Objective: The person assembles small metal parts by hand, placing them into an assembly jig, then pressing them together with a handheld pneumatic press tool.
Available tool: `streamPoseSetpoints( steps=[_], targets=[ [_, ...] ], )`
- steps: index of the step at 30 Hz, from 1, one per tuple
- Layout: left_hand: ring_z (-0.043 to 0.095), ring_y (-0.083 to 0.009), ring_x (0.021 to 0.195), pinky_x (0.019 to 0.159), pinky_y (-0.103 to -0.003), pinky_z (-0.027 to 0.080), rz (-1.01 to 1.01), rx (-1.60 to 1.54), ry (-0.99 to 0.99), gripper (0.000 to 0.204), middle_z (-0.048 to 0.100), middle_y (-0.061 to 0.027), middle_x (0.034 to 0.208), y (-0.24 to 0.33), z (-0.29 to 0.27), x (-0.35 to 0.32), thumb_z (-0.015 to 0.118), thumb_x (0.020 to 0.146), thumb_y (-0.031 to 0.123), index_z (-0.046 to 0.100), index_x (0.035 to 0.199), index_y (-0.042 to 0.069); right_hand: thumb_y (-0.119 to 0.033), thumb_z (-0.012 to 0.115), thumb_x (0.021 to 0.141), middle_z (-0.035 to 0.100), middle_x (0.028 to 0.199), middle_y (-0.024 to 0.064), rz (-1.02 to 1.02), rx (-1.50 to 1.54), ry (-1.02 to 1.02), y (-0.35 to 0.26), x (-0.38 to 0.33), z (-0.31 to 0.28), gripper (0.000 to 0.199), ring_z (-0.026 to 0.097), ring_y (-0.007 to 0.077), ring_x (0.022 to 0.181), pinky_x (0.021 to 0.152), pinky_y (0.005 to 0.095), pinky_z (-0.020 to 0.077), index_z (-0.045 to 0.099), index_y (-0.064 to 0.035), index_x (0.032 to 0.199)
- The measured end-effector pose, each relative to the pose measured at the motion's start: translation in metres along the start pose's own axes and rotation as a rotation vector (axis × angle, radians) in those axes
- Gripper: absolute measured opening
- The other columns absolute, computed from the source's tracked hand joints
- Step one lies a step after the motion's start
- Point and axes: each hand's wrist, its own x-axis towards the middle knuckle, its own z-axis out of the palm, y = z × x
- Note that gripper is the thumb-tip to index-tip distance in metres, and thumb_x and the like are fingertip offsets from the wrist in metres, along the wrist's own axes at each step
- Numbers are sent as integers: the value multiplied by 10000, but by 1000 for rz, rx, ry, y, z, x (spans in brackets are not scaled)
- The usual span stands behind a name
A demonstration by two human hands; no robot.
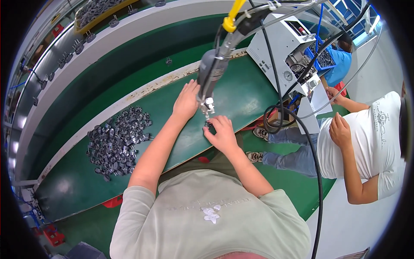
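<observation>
A grey power screwdriver (211, 71) hangs upright from a yellow fitting over the green bench, its metal tip pointing down. My left hand (186, 102) is beside the tool's left side, fingers stretched out; the tool hides part of the hand, and whether they touch I cannot tell. Just below the tip, my right hand (223, 136) pinches a small dark part (209, 125), mostly hidden by the thumb and fingers. Left of my left forearm lies a heap of small black plug-like parts with metal pins (118, 142).
A curved conveyor with a green belt (142, 64) runs behind the bench (254, 82). Single parts stand on its outer ledge, near a yellow tray (103, 15). At right are a white machine (276, 52), black hoses, and a person in a white shirt (358, 146); another wears blue (338, 64).
</observation>
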Motion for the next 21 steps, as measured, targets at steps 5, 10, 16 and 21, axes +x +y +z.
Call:
streamPoseSetpoints(
  steps=[5, 10, 16, 21],
  targets=[
    [528, -357, 1203, 1043, -412, 408, -36, -250, -13, 282, 596, -203, 1223, -5, 16, 33, 476, 916, 64, 600, 1155, -19, -70, 728, 704, 617, 930, 122, -36, 159, 227, -22, 1, 4, 252, 603, 291, 865, 756, 373, 478, 627, -19, 930],
    [648, -184, 964, 857, -291, 483, -187, -666, 167, 223, 690, -138, 1022, 5, 18, 56, 503, 934, 76, 649, 1091, 13, 25, 683, 734, 670, 1009, 165, -102, 324, 360, -56, 14, -3, 279, 650, 313, 871, 758, 357, 521, 617, 16, 1005],
    [587, -102, 963, 876, -245, 455, -179, -932, 176, 300, 654, -38, 1077, -7, -4, 88, 576, 937, 184, 613, 1163, -10, 61, 624, 776, 633, 1126, 210, -60, 623, 293, -98, 12, -20, 400, 643, 290, 984, 881, 355, 502, 556, 72, 1170],
    [599, -135, 919, 847, -298, 467, -132, -497, 152, 266, 668, -83, 1037, -11, -59, 51, 571, 890, 115, 625, 1128, 9, 0, 655, 758, 416, 1348, 222, -215, 653, 311, -139, 31, -13, 607, 426, 350, 1227, 1023, 403, 370, 429, 48, 1319]
  ],
)
